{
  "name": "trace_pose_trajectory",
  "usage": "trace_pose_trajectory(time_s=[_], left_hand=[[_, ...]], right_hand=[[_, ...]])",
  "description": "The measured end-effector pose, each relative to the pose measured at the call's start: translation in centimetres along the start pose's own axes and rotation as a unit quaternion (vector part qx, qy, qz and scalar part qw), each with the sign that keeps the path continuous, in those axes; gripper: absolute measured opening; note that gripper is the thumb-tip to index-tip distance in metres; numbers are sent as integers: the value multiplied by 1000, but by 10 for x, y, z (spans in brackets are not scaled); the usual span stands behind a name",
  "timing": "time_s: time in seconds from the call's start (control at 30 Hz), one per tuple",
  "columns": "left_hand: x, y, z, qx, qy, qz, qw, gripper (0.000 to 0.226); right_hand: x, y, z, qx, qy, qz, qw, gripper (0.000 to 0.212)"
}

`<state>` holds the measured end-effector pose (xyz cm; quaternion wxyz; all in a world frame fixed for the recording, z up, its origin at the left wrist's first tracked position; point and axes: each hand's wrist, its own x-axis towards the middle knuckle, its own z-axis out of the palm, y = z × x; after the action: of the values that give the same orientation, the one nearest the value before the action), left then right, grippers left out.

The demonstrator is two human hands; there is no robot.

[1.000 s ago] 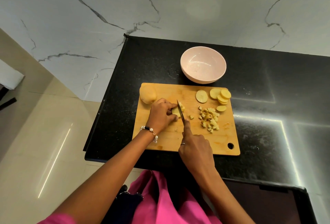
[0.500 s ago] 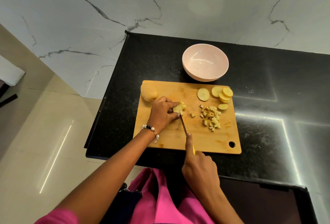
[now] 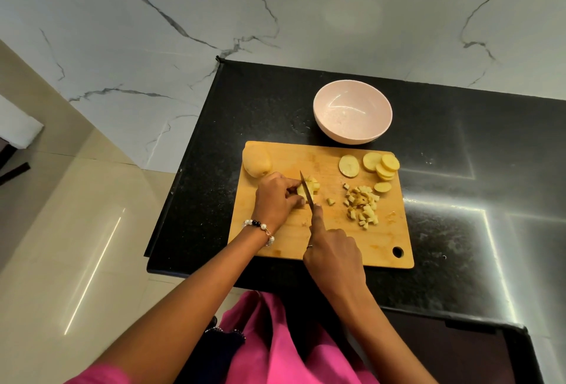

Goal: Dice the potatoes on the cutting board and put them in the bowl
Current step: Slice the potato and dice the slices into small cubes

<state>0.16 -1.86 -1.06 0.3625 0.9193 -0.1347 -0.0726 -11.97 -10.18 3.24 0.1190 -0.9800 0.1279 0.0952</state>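
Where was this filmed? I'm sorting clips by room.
Most likely a home kitchen: a black stone counter against a marble-look wall, with a wooden cutting board of potato pieces.

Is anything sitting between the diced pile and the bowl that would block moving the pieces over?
Partly. The potato slices lie at the board's far right, just beyond the diced pile. The bowl stands past the cutting board's far edge with nothing visible inside.

A black speckled counter (image 3: 459, 169) carries a wooden cutting board (image 3: 382, 239) and, just behind it, a pink bowl (image 3: 379, 126).
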Motion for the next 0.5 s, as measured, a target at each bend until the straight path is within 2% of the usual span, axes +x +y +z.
trace_pose_trajectory(time_s=[0.17, 0.33, 0.37, 0.47, 0.5], left_hand=[[1, 1, 0, -3, 4, 0, 1000, 34], [-2, 1, -1, -8, 16, 9, 1000, 34], [-2, 1, -2, -10, 12, 8, 1000, 36], [-3, 3, -3, -13, 1, 2, 1000, 38], [-3, 5, -4, -13, -2, -1, 1000, 38]], right_hand=[[4, -9, 7, -26, -1, -18, 1000, 68], [-35, 4, 16, -74, -9, -16, 997, 84], [-41, 6, 13, -59, -36, -10, 998, 82], [-44, 13, 0, 30, -52, 7, 998, 70], [-41, 13, -3, 40, -34, 11, 999, 68]])
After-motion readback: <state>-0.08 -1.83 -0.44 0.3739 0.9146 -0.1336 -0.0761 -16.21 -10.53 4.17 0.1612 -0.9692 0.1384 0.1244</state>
